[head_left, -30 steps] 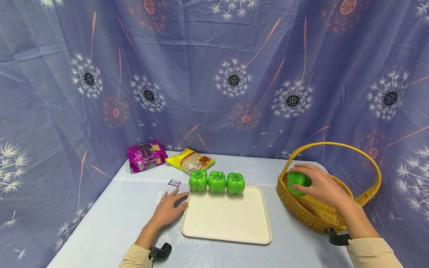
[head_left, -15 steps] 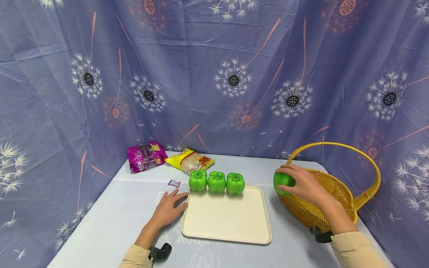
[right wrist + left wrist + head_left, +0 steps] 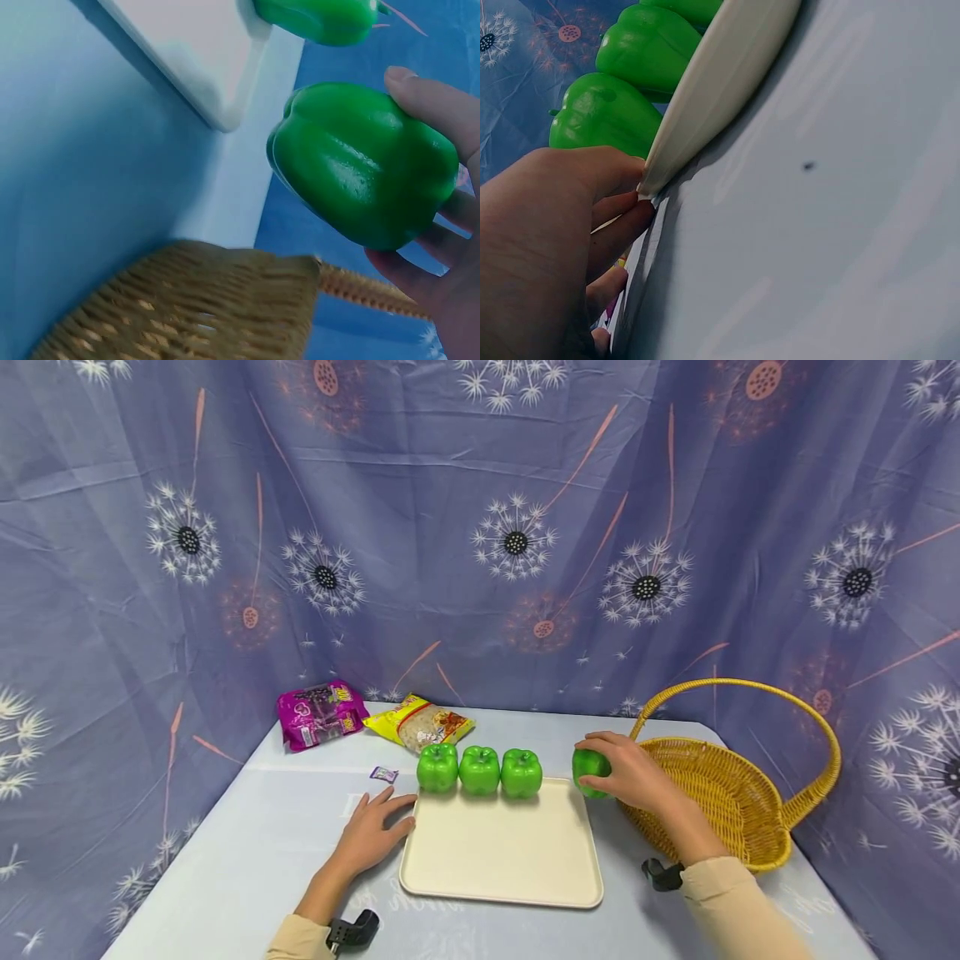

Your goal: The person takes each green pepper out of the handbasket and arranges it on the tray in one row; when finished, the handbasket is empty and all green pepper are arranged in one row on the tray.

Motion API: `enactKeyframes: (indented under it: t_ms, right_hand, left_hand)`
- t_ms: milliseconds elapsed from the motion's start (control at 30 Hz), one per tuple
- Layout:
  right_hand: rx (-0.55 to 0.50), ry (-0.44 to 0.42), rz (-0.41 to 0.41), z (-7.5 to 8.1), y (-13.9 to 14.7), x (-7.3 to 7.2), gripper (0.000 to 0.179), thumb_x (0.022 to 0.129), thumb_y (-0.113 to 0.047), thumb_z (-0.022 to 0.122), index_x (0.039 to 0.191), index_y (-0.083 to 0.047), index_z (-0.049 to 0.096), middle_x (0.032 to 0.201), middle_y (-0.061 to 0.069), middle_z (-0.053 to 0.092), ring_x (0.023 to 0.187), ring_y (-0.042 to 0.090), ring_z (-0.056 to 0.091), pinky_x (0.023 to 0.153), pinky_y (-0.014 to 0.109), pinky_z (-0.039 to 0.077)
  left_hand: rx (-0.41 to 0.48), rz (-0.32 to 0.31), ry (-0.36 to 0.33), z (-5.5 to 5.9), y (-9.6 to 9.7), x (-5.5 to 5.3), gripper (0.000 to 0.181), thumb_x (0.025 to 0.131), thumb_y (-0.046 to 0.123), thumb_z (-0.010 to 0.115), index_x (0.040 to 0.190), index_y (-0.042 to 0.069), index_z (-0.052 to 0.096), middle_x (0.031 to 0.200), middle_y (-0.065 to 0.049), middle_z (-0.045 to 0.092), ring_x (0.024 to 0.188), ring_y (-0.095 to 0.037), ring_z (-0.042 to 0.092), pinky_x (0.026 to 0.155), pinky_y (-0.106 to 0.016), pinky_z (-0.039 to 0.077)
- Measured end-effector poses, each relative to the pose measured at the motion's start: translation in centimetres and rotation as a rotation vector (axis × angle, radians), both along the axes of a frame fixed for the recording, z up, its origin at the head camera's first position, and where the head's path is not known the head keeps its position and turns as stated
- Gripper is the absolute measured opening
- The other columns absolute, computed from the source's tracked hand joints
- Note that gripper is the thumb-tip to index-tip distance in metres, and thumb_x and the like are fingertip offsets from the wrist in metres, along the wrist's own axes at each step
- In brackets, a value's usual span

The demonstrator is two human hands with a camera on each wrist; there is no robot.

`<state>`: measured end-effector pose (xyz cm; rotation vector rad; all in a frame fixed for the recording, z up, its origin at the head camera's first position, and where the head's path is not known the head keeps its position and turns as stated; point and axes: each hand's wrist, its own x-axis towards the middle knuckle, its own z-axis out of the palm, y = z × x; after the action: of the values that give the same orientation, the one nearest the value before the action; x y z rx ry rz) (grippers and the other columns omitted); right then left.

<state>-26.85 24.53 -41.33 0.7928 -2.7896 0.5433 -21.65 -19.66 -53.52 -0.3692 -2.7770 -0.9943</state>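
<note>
My right hand [image 3: 630,772] grips a green bell pepper [image 3: 591,772] above the right back corner of a cream tray [image 3: 502,852]. In the right wrist view the thumb and fingers lie around that pepper [image 3: 360,165], which is clear of the tray. Three more green bell peppers [image 3: 480,770] stand side by side along the tray's back edge. At the tray's left edge rests my left hand [image 3: 371,833], fingers spread and loosely extended. The left wrist view has its fingertips [image 3: 634,176] touching the tray's rim [image 3: 705,90].
A yellow wicker basket [image 3: 720,802] with a tall arched handle stands at the right, beside my right forearm. At the back left lie a purple snack bag [image 3: 321,716] and a yellow bag [image 3: 422,723]. A small purple wrapped piece [image 3: 384,774] lies behind my left hand.
My right hand has carried the bell pepper left, out of the basket and over to the tray's right back corner. The left hand stays at the tray's edge. The head view has shifted slightly.
</note>
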Motion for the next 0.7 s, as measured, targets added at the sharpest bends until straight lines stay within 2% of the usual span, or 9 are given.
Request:
enactKeyframes:
  t_ms: [200,467,700]
  right_hand:
    - [0.005,-0.002,-0.013,-1.1,-1.0,-0.9,0.053,0.077,-0.037,0.081,0.126,-0.022,0.063,0.134,0.009,0.053,0.12,0.034,0.049,0.089,0.052,0.049]
    - [-0.022,-0.017,-0.05,-2.7,-2.5,-1.7,0.061,0.076,-0.037,0.082,0.13,-0.019,0.06,0.131,0.008,0.054,0.116,0.032,0.051,0.085,0.05,0.051]
    - [0.124,0.004,-0.04,-3.6,-3.4,-1.7,0.077,0.074,-0.046,0.081,0.136,-0.009,0.054,0.125,0.012,0.05,0.114,0.032,0.047,0.089,0.048,0.049]
  left_hand:
    - [-0.012,-0.003,-0.003,0.1,-0.1,0.0,0.039,0.091,0.033,0.065,0.128,0.02,0.064,0.136,-0.012,0.054,0.136,-0.032,0.035,0.115,-0.056,0.008]
    - [-0.013,0.004,0.005,0.0,-0.1,0.0,0.039,0.091,0.034,0.065,0.128,0.02,0.064,0.136,-0.012,0.054,0.136,-0.033,0.036,0.115,-0.056,0.008]
    - [-0.006,0.0,0.004,0.0,0.0,0.0,0.039,0.091,0.034,0.065,0.128,0.02,0.064,0.137,-0.013,0.053,0.136,-0.033,0.036,0.115,-0.056,0.008]
